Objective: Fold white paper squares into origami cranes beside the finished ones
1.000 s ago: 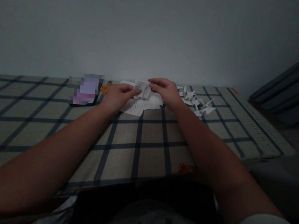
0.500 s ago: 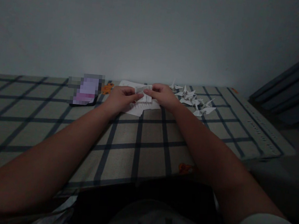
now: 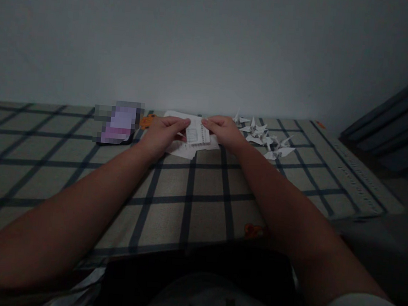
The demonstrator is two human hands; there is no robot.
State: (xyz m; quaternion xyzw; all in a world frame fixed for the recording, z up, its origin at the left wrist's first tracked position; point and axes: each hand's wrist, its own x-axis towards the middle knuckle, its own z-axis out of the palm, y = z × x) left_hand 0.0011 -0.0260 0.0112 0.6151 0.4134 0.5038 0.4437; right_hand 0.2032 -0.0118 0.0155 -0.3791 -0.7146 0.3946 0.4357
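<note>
A small printed piece of paper (image 3: 197,133) is held up between my two hands, its face toward me. My left hand (image 3: 163,132) pinches its left edge, thumb on top. At the right edge, my right hand (image 3: 224,130) grips it between thumb and curled fingers. Beneath lie more sheets of white paper (image 3: 183,150), partly covered by my hands. Just right of my right hand sits a cluster of several folded paper cranes (image 3: 267,140).
A phone (image 3: 120,125) with a lit, blurred screen is propped at the left. The checked tablecloth (image 3: 202,205) covers the table, which meets a plain wall (image 3: 213,49) at the back. A dark curtain (image 3: 400,118) hangs at the right.
The paper's printed face shows more fully now. My thumbs have moved apart toward its left and right edges. The cranes and phone stay in place.
</note>
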